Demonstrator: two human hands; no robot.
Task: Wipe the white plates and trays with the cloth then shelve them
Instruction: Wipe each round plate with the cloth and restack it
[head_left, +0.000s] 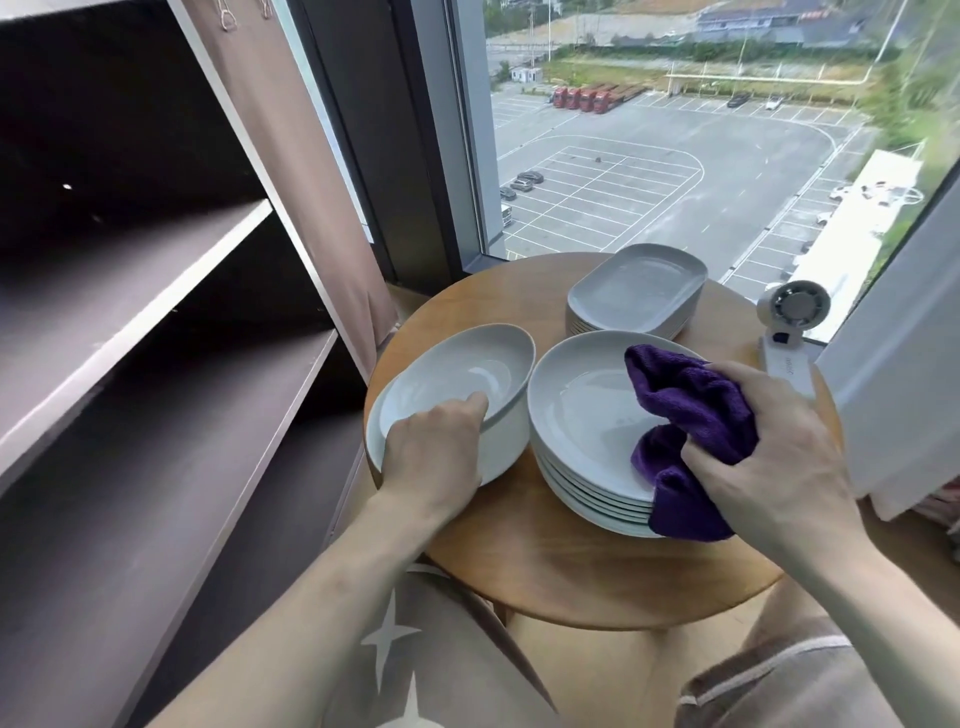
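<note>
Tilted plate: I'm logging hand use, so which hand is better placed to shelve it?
Probably left. The left hand grips the tilted plate, nearest the shelf; the right hand holds the purple cloth over the plate stack.

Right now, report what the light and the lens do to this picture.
Head view: daylight through the window lights the plate stack softly, faint sheen, no harsh glare; same view, the shelf unit has dark recesses, and the wide-angle lens makes its uprights lean.
</note>
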